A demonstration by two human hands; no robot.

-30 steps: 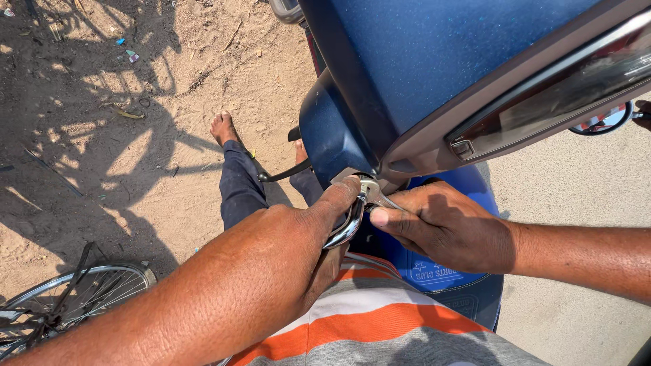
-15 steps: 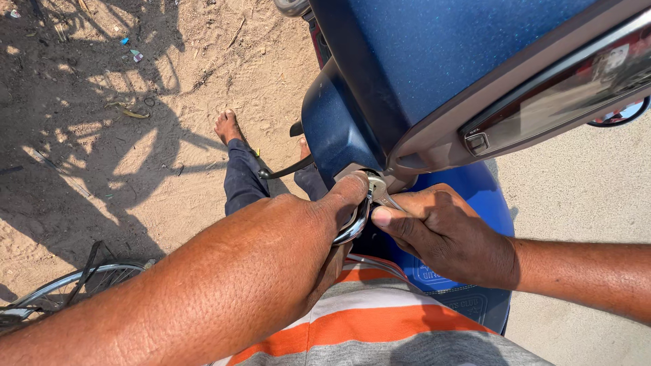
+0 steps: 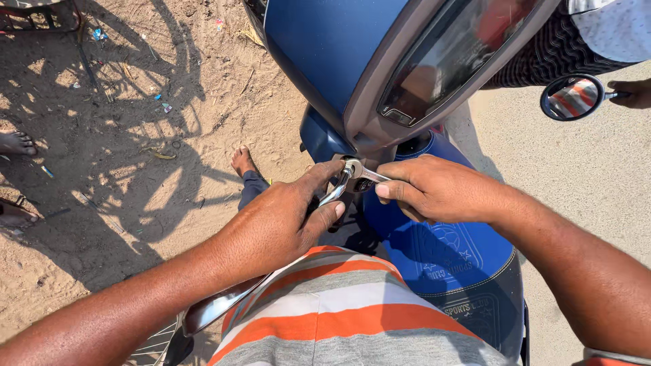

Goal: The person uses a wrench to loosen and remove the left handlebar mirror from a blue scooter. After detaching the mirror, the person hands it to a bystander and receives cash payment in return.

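My left hand [image 3: 278, 224] is closed around a silver wrench [image 3: 334, 194]. Its head sits on a fastener [image 3: 352, 168] just under the instrument panel [image 3: 447, 61] of a blue scooter [image 3: 325, 47]. My right hand [image 3: 441, 190] pinches a second silver wrench [image 3: 371, 176] that meets the same fastener from the right. The two hands nearly touch at that spot. I sit on the scooter's blue seat [image 3: 454, 264] in an orange, white and grey striped shirt [image 3: 346, 318].
My bare foot [image 3: 242, 161] rests on the sandy ground [image 3: 135, 135] at the left. Other people's feet [image 3: 17, 142] show at the left edge. At the upper right is a round mirror [image 3: 571, 97], with another person's hand [image 3: 630, 91] beside it. A bicycle wheel [image 3: 152, 346] is at the bottom left.
Both hands stay on the wrenches at the fastener. The view has shifted, bringing the mirror and another person's hand into sight at the right.
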